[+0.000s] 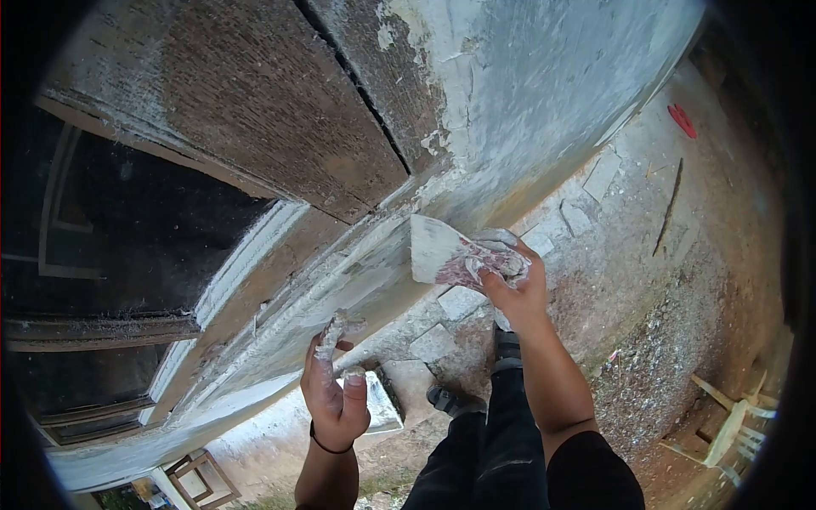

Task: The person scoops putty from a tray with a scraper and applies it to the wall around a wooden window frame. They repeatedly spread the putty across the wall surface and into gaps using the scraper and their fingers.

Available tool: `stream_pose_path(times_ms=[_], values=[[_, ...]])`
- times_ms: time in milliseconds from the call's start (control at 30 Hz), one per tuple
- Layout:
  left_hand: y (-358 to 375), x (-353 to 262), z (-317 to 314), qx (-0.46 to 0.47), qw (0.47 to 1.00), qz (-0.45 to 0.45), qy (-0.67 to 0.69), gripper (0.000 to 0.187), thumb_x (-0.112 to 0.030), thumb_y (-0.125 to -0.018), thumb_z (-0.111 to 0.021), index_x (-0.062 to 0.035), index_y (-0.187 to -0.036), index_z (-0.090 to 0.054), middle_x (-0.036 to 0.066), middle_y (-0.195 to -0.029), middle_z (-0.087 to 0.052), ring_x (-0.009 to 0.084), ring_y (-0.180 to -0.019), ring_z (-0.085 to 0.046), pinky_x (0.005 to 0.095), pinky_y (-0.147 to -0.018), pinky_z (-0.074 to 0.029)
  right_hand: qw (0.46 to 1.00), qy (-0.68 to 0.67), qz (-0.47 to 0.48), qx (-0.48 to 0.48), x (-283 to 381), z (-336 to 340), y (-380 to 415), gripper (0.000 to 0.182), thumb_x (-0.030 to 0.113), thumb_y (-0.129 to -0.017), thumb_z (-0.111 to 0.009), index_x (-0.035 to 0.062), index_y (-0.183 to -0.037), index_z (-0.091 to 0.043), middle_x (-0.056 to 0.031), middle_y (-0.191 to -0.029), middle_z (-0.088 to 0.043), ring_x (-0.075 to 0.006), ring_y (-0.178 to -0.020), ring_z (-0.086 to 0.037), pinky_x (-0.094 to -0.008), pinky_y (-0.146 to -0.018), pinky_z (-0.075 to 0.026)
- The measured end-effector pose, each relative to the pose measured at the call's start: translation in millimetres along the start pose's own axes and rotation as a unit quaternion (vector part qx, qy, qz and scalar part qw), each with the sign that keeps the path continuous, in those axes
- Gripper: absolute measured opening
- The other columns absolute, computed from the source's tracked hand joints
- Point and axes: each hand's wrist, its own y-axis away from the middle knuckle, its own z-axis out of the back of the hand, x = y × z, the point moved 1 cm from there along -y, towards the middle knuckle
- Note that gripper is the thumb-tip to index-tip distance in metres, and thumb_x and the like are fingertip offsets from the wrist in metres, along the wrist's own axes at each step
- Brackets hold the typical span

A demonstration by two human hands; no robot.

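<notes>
Plainly, with the right hand (510,285) gripping the putty knife (438,251) at the door frame (340,272) and the left hand (333,395) pinching filler (338,327), a tilted blade could gouge fresh putty.

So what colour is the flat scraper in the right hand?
The scraper blade is white with putty, in the right hand; head view.

Soft, even daylight; no hard shadows, no glare. Strong fisheye bend: wall (527,93) and door frame (280,280) curve, black vignette rings the corners. Dark door panel (127,229) left of the hands loses detail. Centre fairly sharp around the hands; ground (680,280) to their right and the frame edges go soft and grainy.
</notes>
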Motion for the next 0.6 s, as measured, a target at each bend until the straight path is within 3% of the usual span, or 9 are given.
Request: stream_pose_path(times_ms=[67,167,367,567,600], values=[[-13.9,-4.0,0.5,0.021,0.996,-0.06,-0.056,0.044,-0.022,-0.082,-0.05,0.0085,-0.114,-0.044,0.023,-0.104,-0.05,0.0279,-0.084,-0.052,0.0345,-0.075,-0.042,0.997,0.05,0.008,0.062,4.4,-2.8,-2.5,0.024,-0.003,-0.07,-0.056,-0.005,-0.093,-0.058,-0.0111,-0.092,-0.059,-0.0149,-0.083,-0.057,-0.0264,-0.075,-0.044],[-23.9,-10.8,-4.4,0.011,0.993,-0.093,-0.067,0.042,-0.02,-0.081,-0.05,0.0085,-0.112,-0.044,0.024,-0.105,-0.05,0.0285,-0.084,-0.052,0.0349,-0.075,-0.043,0.986,0.134,0.054,0.08,4.0,-13.4,-10.1,0.022,-0.001,-0.069,-0.057,-0.0044,-0.091,-0.059,-0.0123,-0.092,-0.06,-0.0162,-0.082,-0.057,-0.0272,-0.075,-0.044],[-30.8,-9.2,-10.1,0.024,0.989,-0.123,-0.081,0.034,-0.017,-0.081,-0.05,0.0082,-0.104,-0.047,0.025,-0.105,-0.05,0.0309,-0.087,-0.053,0.0343,-0.075,-0.043,0.996,0.038,-0.047,-0.058,-2.0,6.7,-9.5,0.023,-0.003,-0.071,-0.055,-0.0054,-0.094,-0.057,-0.0108,-0.092,-0.06,-0.0145,-0.084,-0.057,-0.0255,-0.075,-0.044],[-31.6,-19.1,-11.1,0.033,0.991,-0.087,-0.099,0.03,-0.017,-0.081,-0.052,0.0076,-0.099,-0.05,0.026,-0.106,-0.05,0.0333,-0.091,-0.053,0.035,-0.076,-0.043,0.999,0.024,0.005,-0.043,12.0,9.9,9.0,0.024,-0.003,-0.072,-0.054,-0.0051,-0.095,-0.058,-0.0113,-0.094,-0.058,-0.0149,-0.084,-0.056,-0.025,-0.074,-0.044],[-30.6,-19.4,-10.2,0.033,0.991,-0.087,-0.099,0.03,-0.017,-0.081,-0.052,0.0076,-0.099,-0.05,0.026,-0.106,-0.05,0.0333,-0.091,-0.053,0.035,-0.076,-0.043,0.991,0.078,0.057,-0.09,17.1,6.6,12.8,0.025,-0.004,-0.071,-0.053,-0.0051,-0.096,-0.058,-0.0123,-0.093,-0.057,-0.0175,-0.085,-0.055,-0.0262,-0.074,-0.043]])
